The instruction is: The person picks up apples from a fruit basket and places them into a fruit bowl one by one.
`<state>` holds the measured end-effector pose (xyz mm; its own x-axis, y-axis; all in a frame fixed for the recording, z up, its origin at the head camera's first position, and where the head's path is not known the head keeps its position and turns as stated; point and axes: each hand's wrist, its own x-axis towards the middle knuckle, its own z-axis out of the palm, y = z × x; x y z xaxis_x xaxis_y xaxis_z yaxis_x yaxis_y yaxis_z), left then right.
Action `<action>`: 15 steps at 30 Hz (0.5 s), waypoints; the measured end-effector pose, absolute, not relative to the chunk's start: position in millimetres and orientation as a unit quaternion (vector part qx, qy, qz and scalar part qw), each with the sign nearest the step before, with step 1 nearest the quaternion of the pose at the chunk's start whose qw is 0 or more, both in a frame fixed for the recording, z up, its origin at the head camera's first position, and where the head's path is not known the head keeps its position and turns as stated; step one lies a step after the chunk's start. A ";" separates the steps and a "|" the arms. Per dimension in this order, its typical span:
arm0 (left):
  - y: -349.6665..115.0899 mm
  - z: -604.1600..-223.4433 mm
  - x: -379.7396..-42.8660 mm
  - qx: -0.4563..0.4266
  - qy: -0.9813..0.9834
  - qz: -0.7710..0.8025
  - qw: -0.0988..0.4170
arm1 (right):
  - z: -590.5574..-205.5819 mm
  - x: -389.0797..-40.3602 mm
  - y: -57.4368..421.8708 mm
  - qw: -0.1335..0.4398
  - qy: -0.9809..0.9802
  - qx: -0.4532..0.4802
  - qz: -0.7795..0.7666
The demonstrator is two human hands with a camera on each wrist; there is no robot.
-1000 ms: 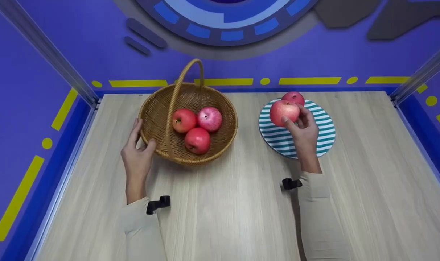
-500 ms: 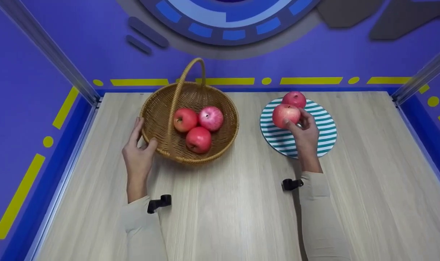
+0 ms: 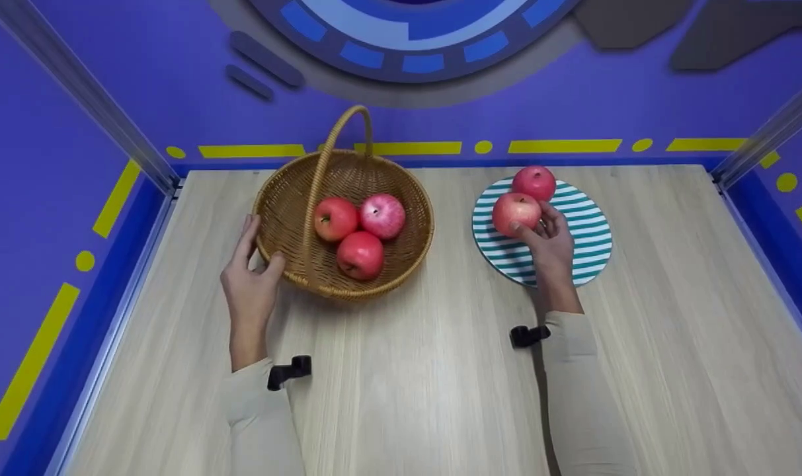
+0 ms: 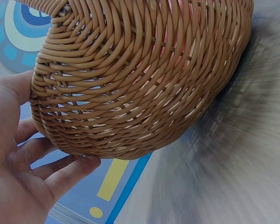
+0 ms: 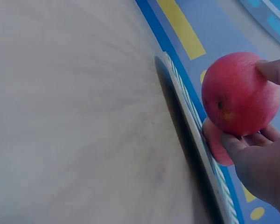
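Note:
In the head view, my left hand (image 3: 250, 284) holds the near left side of a wicker basket (image 3: 278, 198), its thumb at the rim. The left wrist view shows fingers (image 4: 67, 175) against the woven outer wall. Three red apples (image 3: 361, 256) sit together inside the basket. My right hand (image 3: 551, 248) grips a red apple (image 3: 516, 215) between thumb and fingers over a striped plate (image 3: 589, 231). Seen from the right wrist, this held apple (image 5: 240, 93) appears raised off the plate. Another apple (image 3: 534, 183) lies at the plate's far edge, partly behind the held one.
The basket's tall arched handle (image 3: 322, 165) rises over its left half. A pale wooden table (image 3: 414, 370) carries everything, with bare wood between basket and plate. Blue panels (image 3: 427, 125) stand behind and at both sides.
My right hand has shifted slightly, and the gripped apple now sits a little lower in the head view. My left hand and the basket stay in place.

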<state>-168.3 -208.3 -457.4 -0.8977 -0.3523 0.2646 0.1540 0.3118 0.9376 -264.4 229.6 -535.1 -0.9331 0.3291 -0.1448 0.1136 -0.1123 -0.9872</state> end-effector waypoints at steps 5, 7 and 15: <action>-208.2 -457.2 -168.1 0.064 -0.778 -0.587 0.215 | -537.8 -265.4 229.9 0.059 -0.666 -0.167 0.724; -208.4 -457.3 -168.1 0.064 -0.776 -0.590 0.213 | -538.9 -264.7 229.8 0.055 -0.669 -0.164 0.723; -208.9 -459.9 -169.4 0.068 -0.776 -0.591 0.211 | -543.4 -263.2 227.4 0.059 -0.672 -0.139 0.725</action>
<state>-169.4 -208.9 -459.9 -0.9020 -0.3542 0.2468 0.1436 0.2930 0.9453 -263.2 227.4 -543.4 -0.9542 0.2728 -0.1228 0.1016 -0.0909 -0.9907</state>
